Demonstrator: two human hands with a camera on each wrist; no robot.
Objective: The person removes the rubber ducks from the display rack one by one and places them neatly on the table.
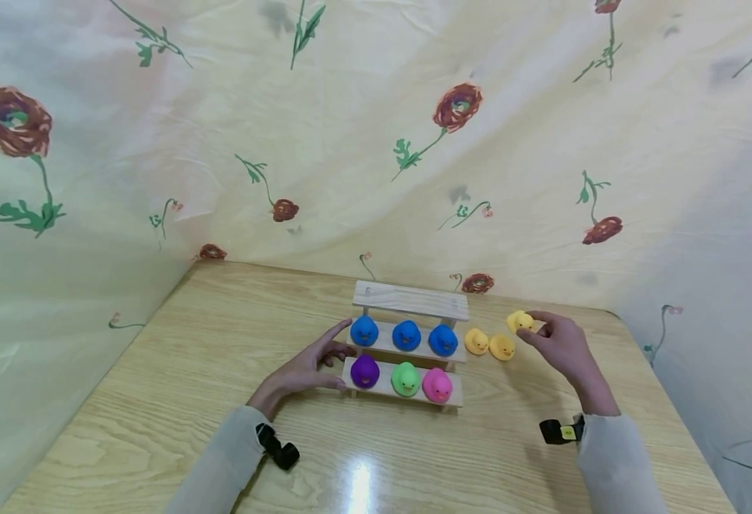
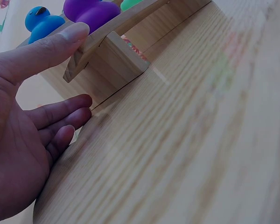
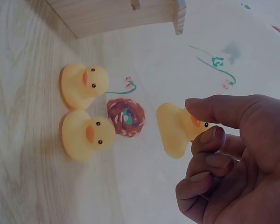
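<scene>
My right hand (image 1: 558, 344) pinches a yellow rubber duck (image 3: 171, 130) between thumb and fingers, raised off the table. Just left of it, two more yellow rubber ducks (image 1: 476, 341) sit side by side on the tabletop. A three-step wooden rack (image 1: 408, 298) stands in the middle. Its middle step bears three blue rubber ducks (image 1: 406, 335). On the lowest step are a purple duck (image 1: 366, 372), a green duck (image 1: 405, 379) and a pink duck (image 1: 438, 385). My left hand (image 1: 311, 364) is at the rack's left end, thumb along the lowest step, index finger stretched toward the middle step.
The rack's top step bears no ducks. A light wood-grain table (image 1: 221, 343) lies under everything. Behind and beside it hangs a pale cloth (image 1: 350, 143) with red flowers. Each wrist carries a small black camera (image 1: 279, 448).
</scene>
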